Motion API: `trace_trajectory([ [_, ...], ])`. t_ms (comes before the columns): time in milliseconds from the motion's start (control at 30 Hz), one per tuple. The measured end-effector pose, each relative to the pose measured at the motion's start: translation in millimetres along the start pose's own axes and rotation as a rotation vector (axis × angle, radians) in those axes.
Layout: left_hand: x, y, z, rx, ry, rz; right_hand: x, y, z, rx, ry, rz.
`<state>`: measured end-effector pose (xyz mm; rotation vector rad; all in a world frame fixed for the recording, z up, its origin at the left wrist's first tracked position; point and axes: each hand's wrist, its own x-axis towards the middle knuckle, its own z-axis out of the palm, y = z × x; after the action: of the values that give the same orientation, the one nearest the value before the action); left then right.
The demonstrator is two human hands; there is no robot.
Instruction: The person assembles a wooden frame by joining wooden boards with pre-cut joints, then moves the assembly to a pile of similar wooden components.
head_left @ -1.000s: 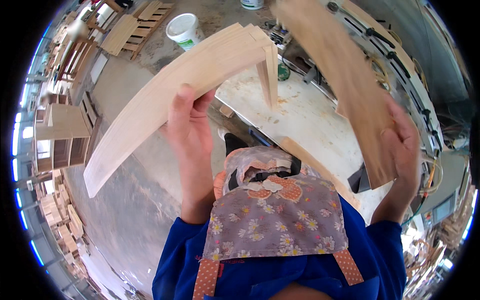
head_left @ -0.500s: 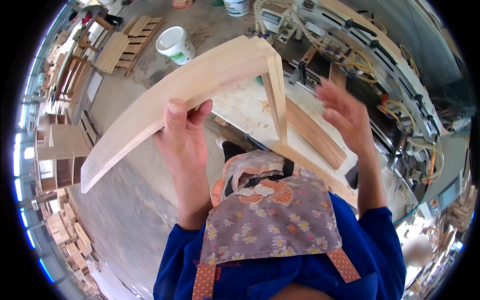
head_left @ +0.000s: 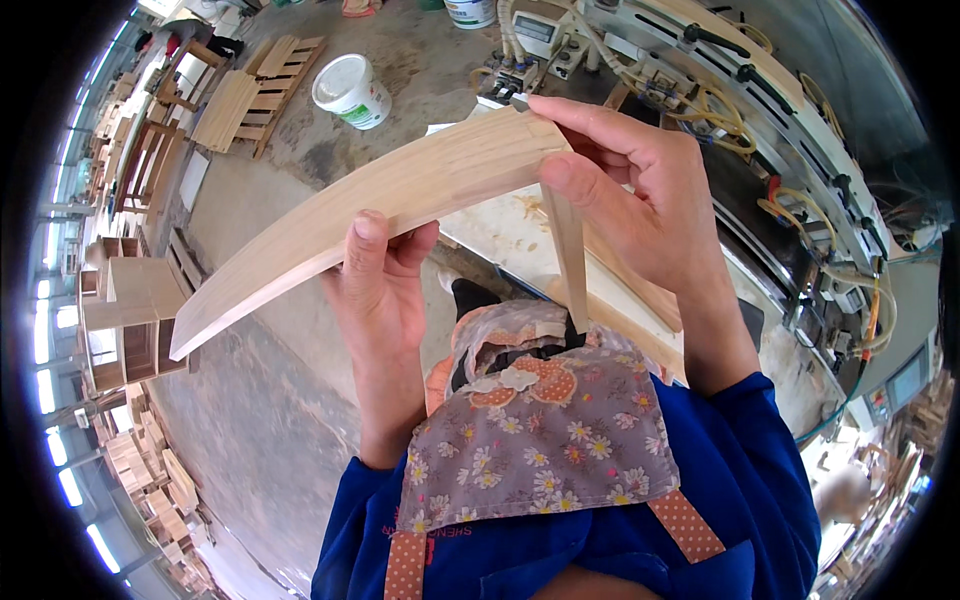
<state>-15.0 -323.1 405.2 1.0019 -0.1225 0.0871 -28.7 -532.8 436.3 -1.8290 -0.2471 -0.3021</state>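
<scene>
A pale curved wooden board [head_left: 400, 185] is held up in front of me, slanting from lower left to upper right. My left hand [head_left: 380, 290] grips its lower edge near the middle, thumb on the near face and fingers behind. At the right end my right hand [head_left: 650, 190] pinches the board's corner, thumb in front and forefinger over the top; the other fingers are partly hidden. A narrow wooden strip [head_left: 566, 250] runs down from that end toward my apron [head_left: 540, 440]. My right hand covers where strip and board meet.
A whitish worktop [head_left: 480, 222] with wood pieces [head_left: 640, 285] lies beyond the board. Behind it on the right stands a machine [head_left: 740, 80] with black levers and yellow hoses. A white bucket [head_left: 350, 92], a slatted pallet [head_left: 270, 100] and a wooden cabinet [head_left: 140, 300] are on the left.
My right hand has come left from the air and closed on the board's right end. The board's right end has dipped a little, and its left end has risen slightly.
</scene>
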Motion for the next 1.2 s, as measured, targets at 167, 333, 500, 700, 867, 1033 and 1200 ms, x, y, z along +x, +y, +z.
trace_trajectory([
  [167, 4, -1, 4, 0.003, -0.021, -0.064, -3, 4, -5, -0.033, 0.074, -0.089],
  [333, 7, 0, 5, -0.017, -0.019, -0.094, -7, 1, -9, -0.053, 0.06, -0.107],
  [500, 9, 2, 4, -0.098, -0.087, -0.145, -10, -1, -12, 0.068, 0.033, -0.071],
  [700, 7, 2, 11, -0.098, -0.135, -0.137, -13, -7, -11, -0.161, 0.014, -0.105],
  [867, 9, 4, 15, -0.057, -0.169, -0.113, -16, -10, -10, -0.143, 0.013, -0.098],
  [1033, 8, 5, 20, -0.065, -0.228, -0.103, -18, -8, -9, 0.291, 0.007, -0.026],
  [1200, 5, 7, 21, -0.042, -0.22, -0.105, -18, -8, -11, 0.458, -0.037, 0.064],
])
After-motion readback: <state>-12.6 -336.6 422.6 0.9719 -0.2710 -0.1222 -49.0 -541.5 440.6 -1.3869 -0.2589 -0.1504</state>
